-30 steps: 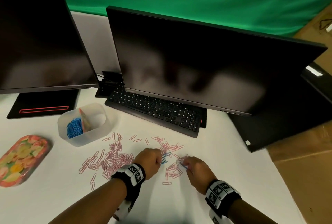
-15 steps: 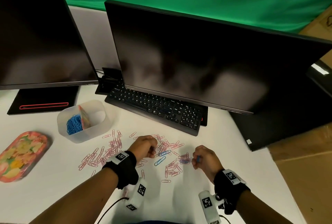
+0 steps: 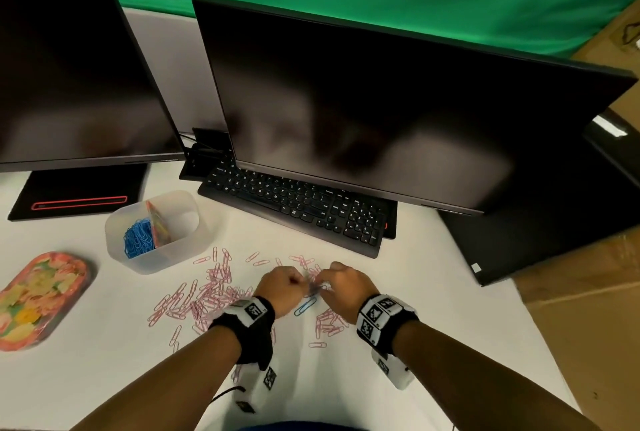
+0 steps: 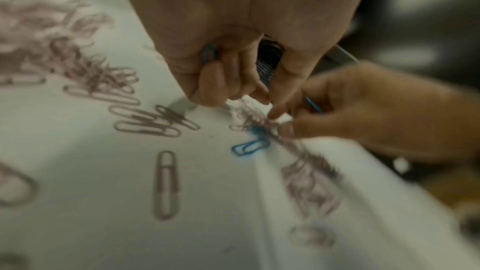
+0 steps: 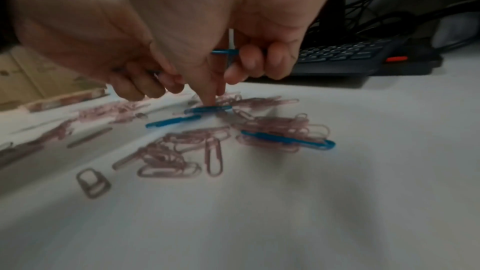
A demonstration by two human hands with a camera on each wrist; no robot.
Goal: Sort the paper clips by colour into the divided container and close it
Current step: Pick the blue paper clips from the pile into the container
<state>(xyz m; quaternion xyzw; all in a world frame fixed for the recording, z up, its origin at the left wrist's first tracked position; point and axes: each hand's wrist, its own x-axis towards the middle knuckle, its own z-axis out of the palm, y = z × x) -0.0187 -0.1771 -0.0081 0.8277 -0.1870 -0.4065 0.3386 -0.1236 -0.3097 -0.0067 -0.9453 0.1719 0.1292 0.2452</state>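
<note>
Pink paper clips (image 3: pixel 211 292) lie scattered over the white table, with a few blue ones among them (image 3: pixel 305 306) (image 5: pixel 288 140). The translucent divided container (image 3: pixel 180 250) stands open at the left, with blue clips (image 3: pixel 138 238) in its left compartment. My left hand (image 3: pixel 298 287) is curled and holds a blue clip (image 4: pixel 209 55) against the palm. Close beside it, my right hand (image 3: pixel 323 283) keeps a blue clip (image 5: pixel 224 52) under its curled fingers. Its index fingertip presses another blue clip (image 5: pixel 207 109) on the table.
A flowered lid (image 3: pixel 38 299) lies at the far left edge. Behind the clips sit a black keyboard (image 3: pixel 298 209) and two dark monitors (image 3: pixel 381 112). Cardboard (image 3: pixel 588 344) borders the table's right edge.
My right hand has moved left and now nearly touches the left hand over the middle of the pile. Both hands keep their blue clips.
</note>
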